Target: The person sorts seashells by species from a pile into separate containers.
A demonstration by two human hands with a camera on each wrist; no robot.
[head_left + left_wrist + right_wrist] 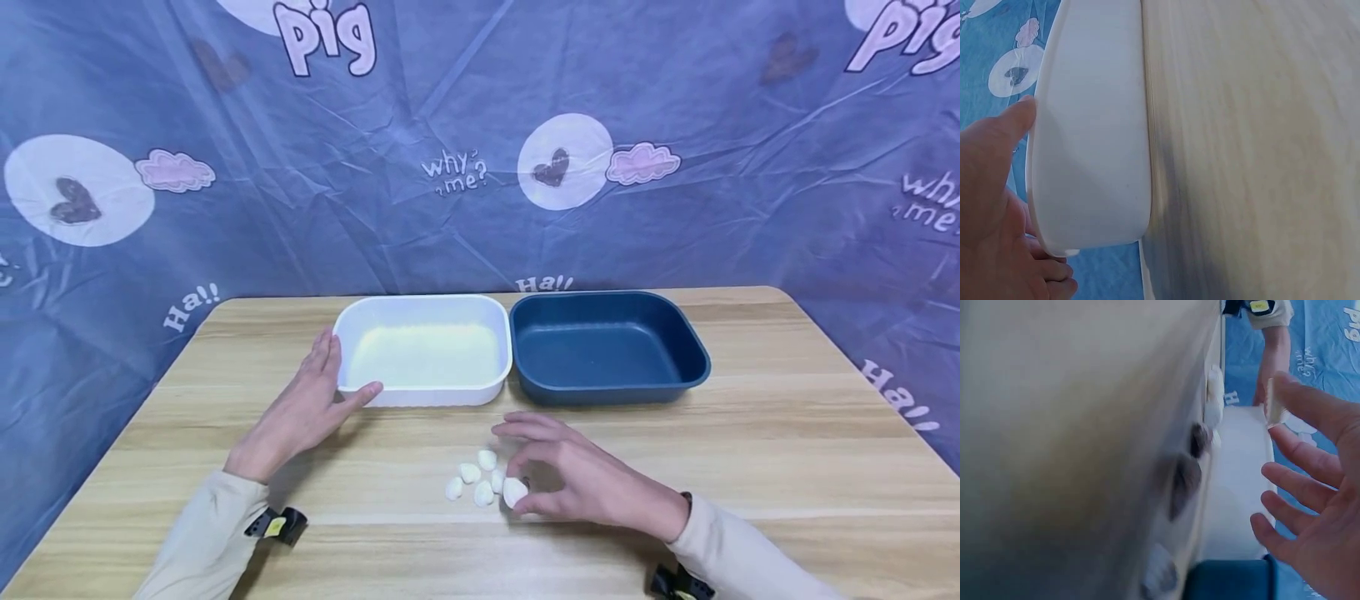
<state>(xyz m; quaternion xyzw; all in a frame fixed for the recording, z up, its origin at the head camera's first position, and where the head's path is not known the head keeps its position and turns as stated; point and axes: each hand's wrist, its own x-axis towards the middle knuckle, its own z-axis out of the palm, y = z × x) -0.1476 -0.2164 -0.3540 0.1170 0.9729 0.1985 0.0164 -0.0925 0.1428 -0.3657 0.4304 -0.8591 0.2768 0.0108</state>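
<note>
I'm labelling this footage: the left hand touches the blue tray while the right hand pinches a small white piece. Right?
The colour is wrong: the head view shows the left hand touching the white tray while the right hand pinches a small white piece.

- A white shell-like piece (pixel 514 492), its edge finely ridged in the right wrist view, was pinched between the thumb and forefinger of the right hand (pixel 566 477), raised off the wooden table (pixel 405 542)
- Five more white pieces (pixel 469 473), small and rounded, lay in a loose cluster on the wood, just left of the pinched one
- A white tray (pixel 423 397), rectangular with rounded corners, stood level behind the cluster, hollow side up, the left hand (pixel 307 404) holding its near left corner, thumb at the front rim, fingers along the side
</note>
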